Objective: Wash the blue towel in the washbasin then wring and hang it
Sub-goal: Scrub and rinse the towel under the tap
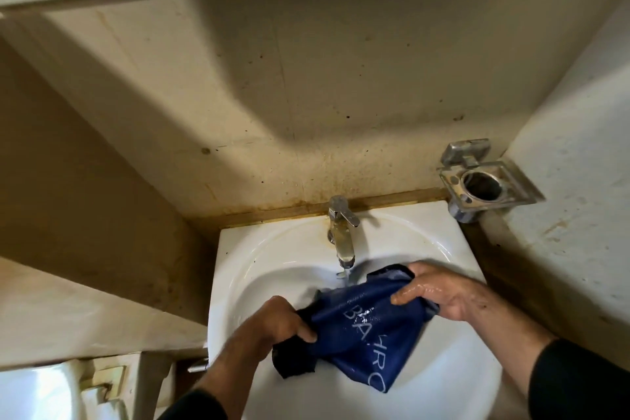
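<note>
Below the running tap (342, 235), inside the washbasin (238, 269) – bare bowl either side – left hand (284, 320) and right hand (439, 295) each grip the blue towel (361, 334).

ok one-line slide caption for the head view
Both hands, left hand and right hand, grip the blue towel under the running tap in the washbasin.

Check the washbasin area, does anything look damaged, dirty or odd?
Yes. The tap has yellow-brown staining on its spout and base, and a rusty band runs along the wall joint behind the washbasin. The metal tumbler holder on the wall at the right is empty and tarnished. The hands and blue towel look normal.
</note>
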